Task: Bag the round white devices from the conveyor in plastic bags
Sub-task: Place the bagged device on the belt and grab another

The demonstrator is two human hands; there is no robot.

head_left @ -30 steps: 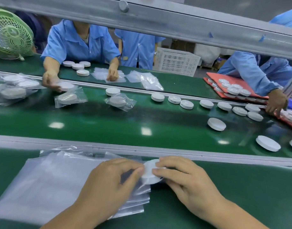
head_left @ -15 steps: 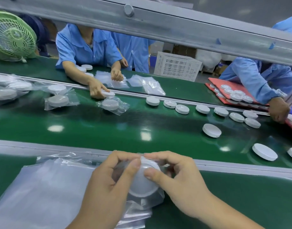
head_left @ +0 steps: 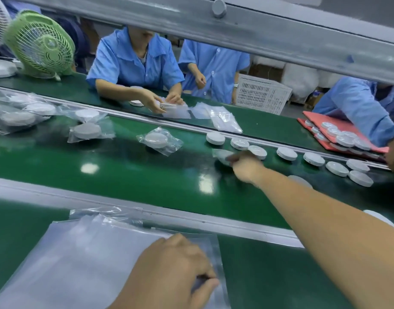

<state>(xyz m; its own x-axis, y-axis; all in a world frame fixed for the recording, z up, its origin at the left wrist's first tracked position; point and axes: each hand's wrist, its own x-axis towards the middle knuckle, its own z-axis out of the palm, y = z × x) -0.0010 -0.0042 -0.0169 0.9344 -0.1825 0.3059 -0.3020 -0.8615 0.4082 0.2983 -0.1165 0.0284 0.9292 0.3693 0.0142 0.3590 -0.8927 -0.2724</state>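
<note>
The right hand [head_left: 244, 167] is reaching across the conveyor [head_left: 147, 179] at centre right, fingers curled around a blurred bagged device [head_left: 222, 156], probably to set it on the belt with the other finished ones. The left hand [head_left: 169, 270], lower centre, is pinching the edge of the plastic bags [head_left: 80, 259], likely readying another. Bare round white devices [head_left: 286, 153] are lining the far rail at right

A light-green round table fan [head_left: 39, 44] stands at the upper left. A grey metal beam [head_left: 280, 34] crosses the top. Below it are people in blue shirts [head_left: 133, 61], a white slotted plastic crate [head_left: 260, 94] and, at the right edge, a red flat tray [head_left: 310, 116].
</note>
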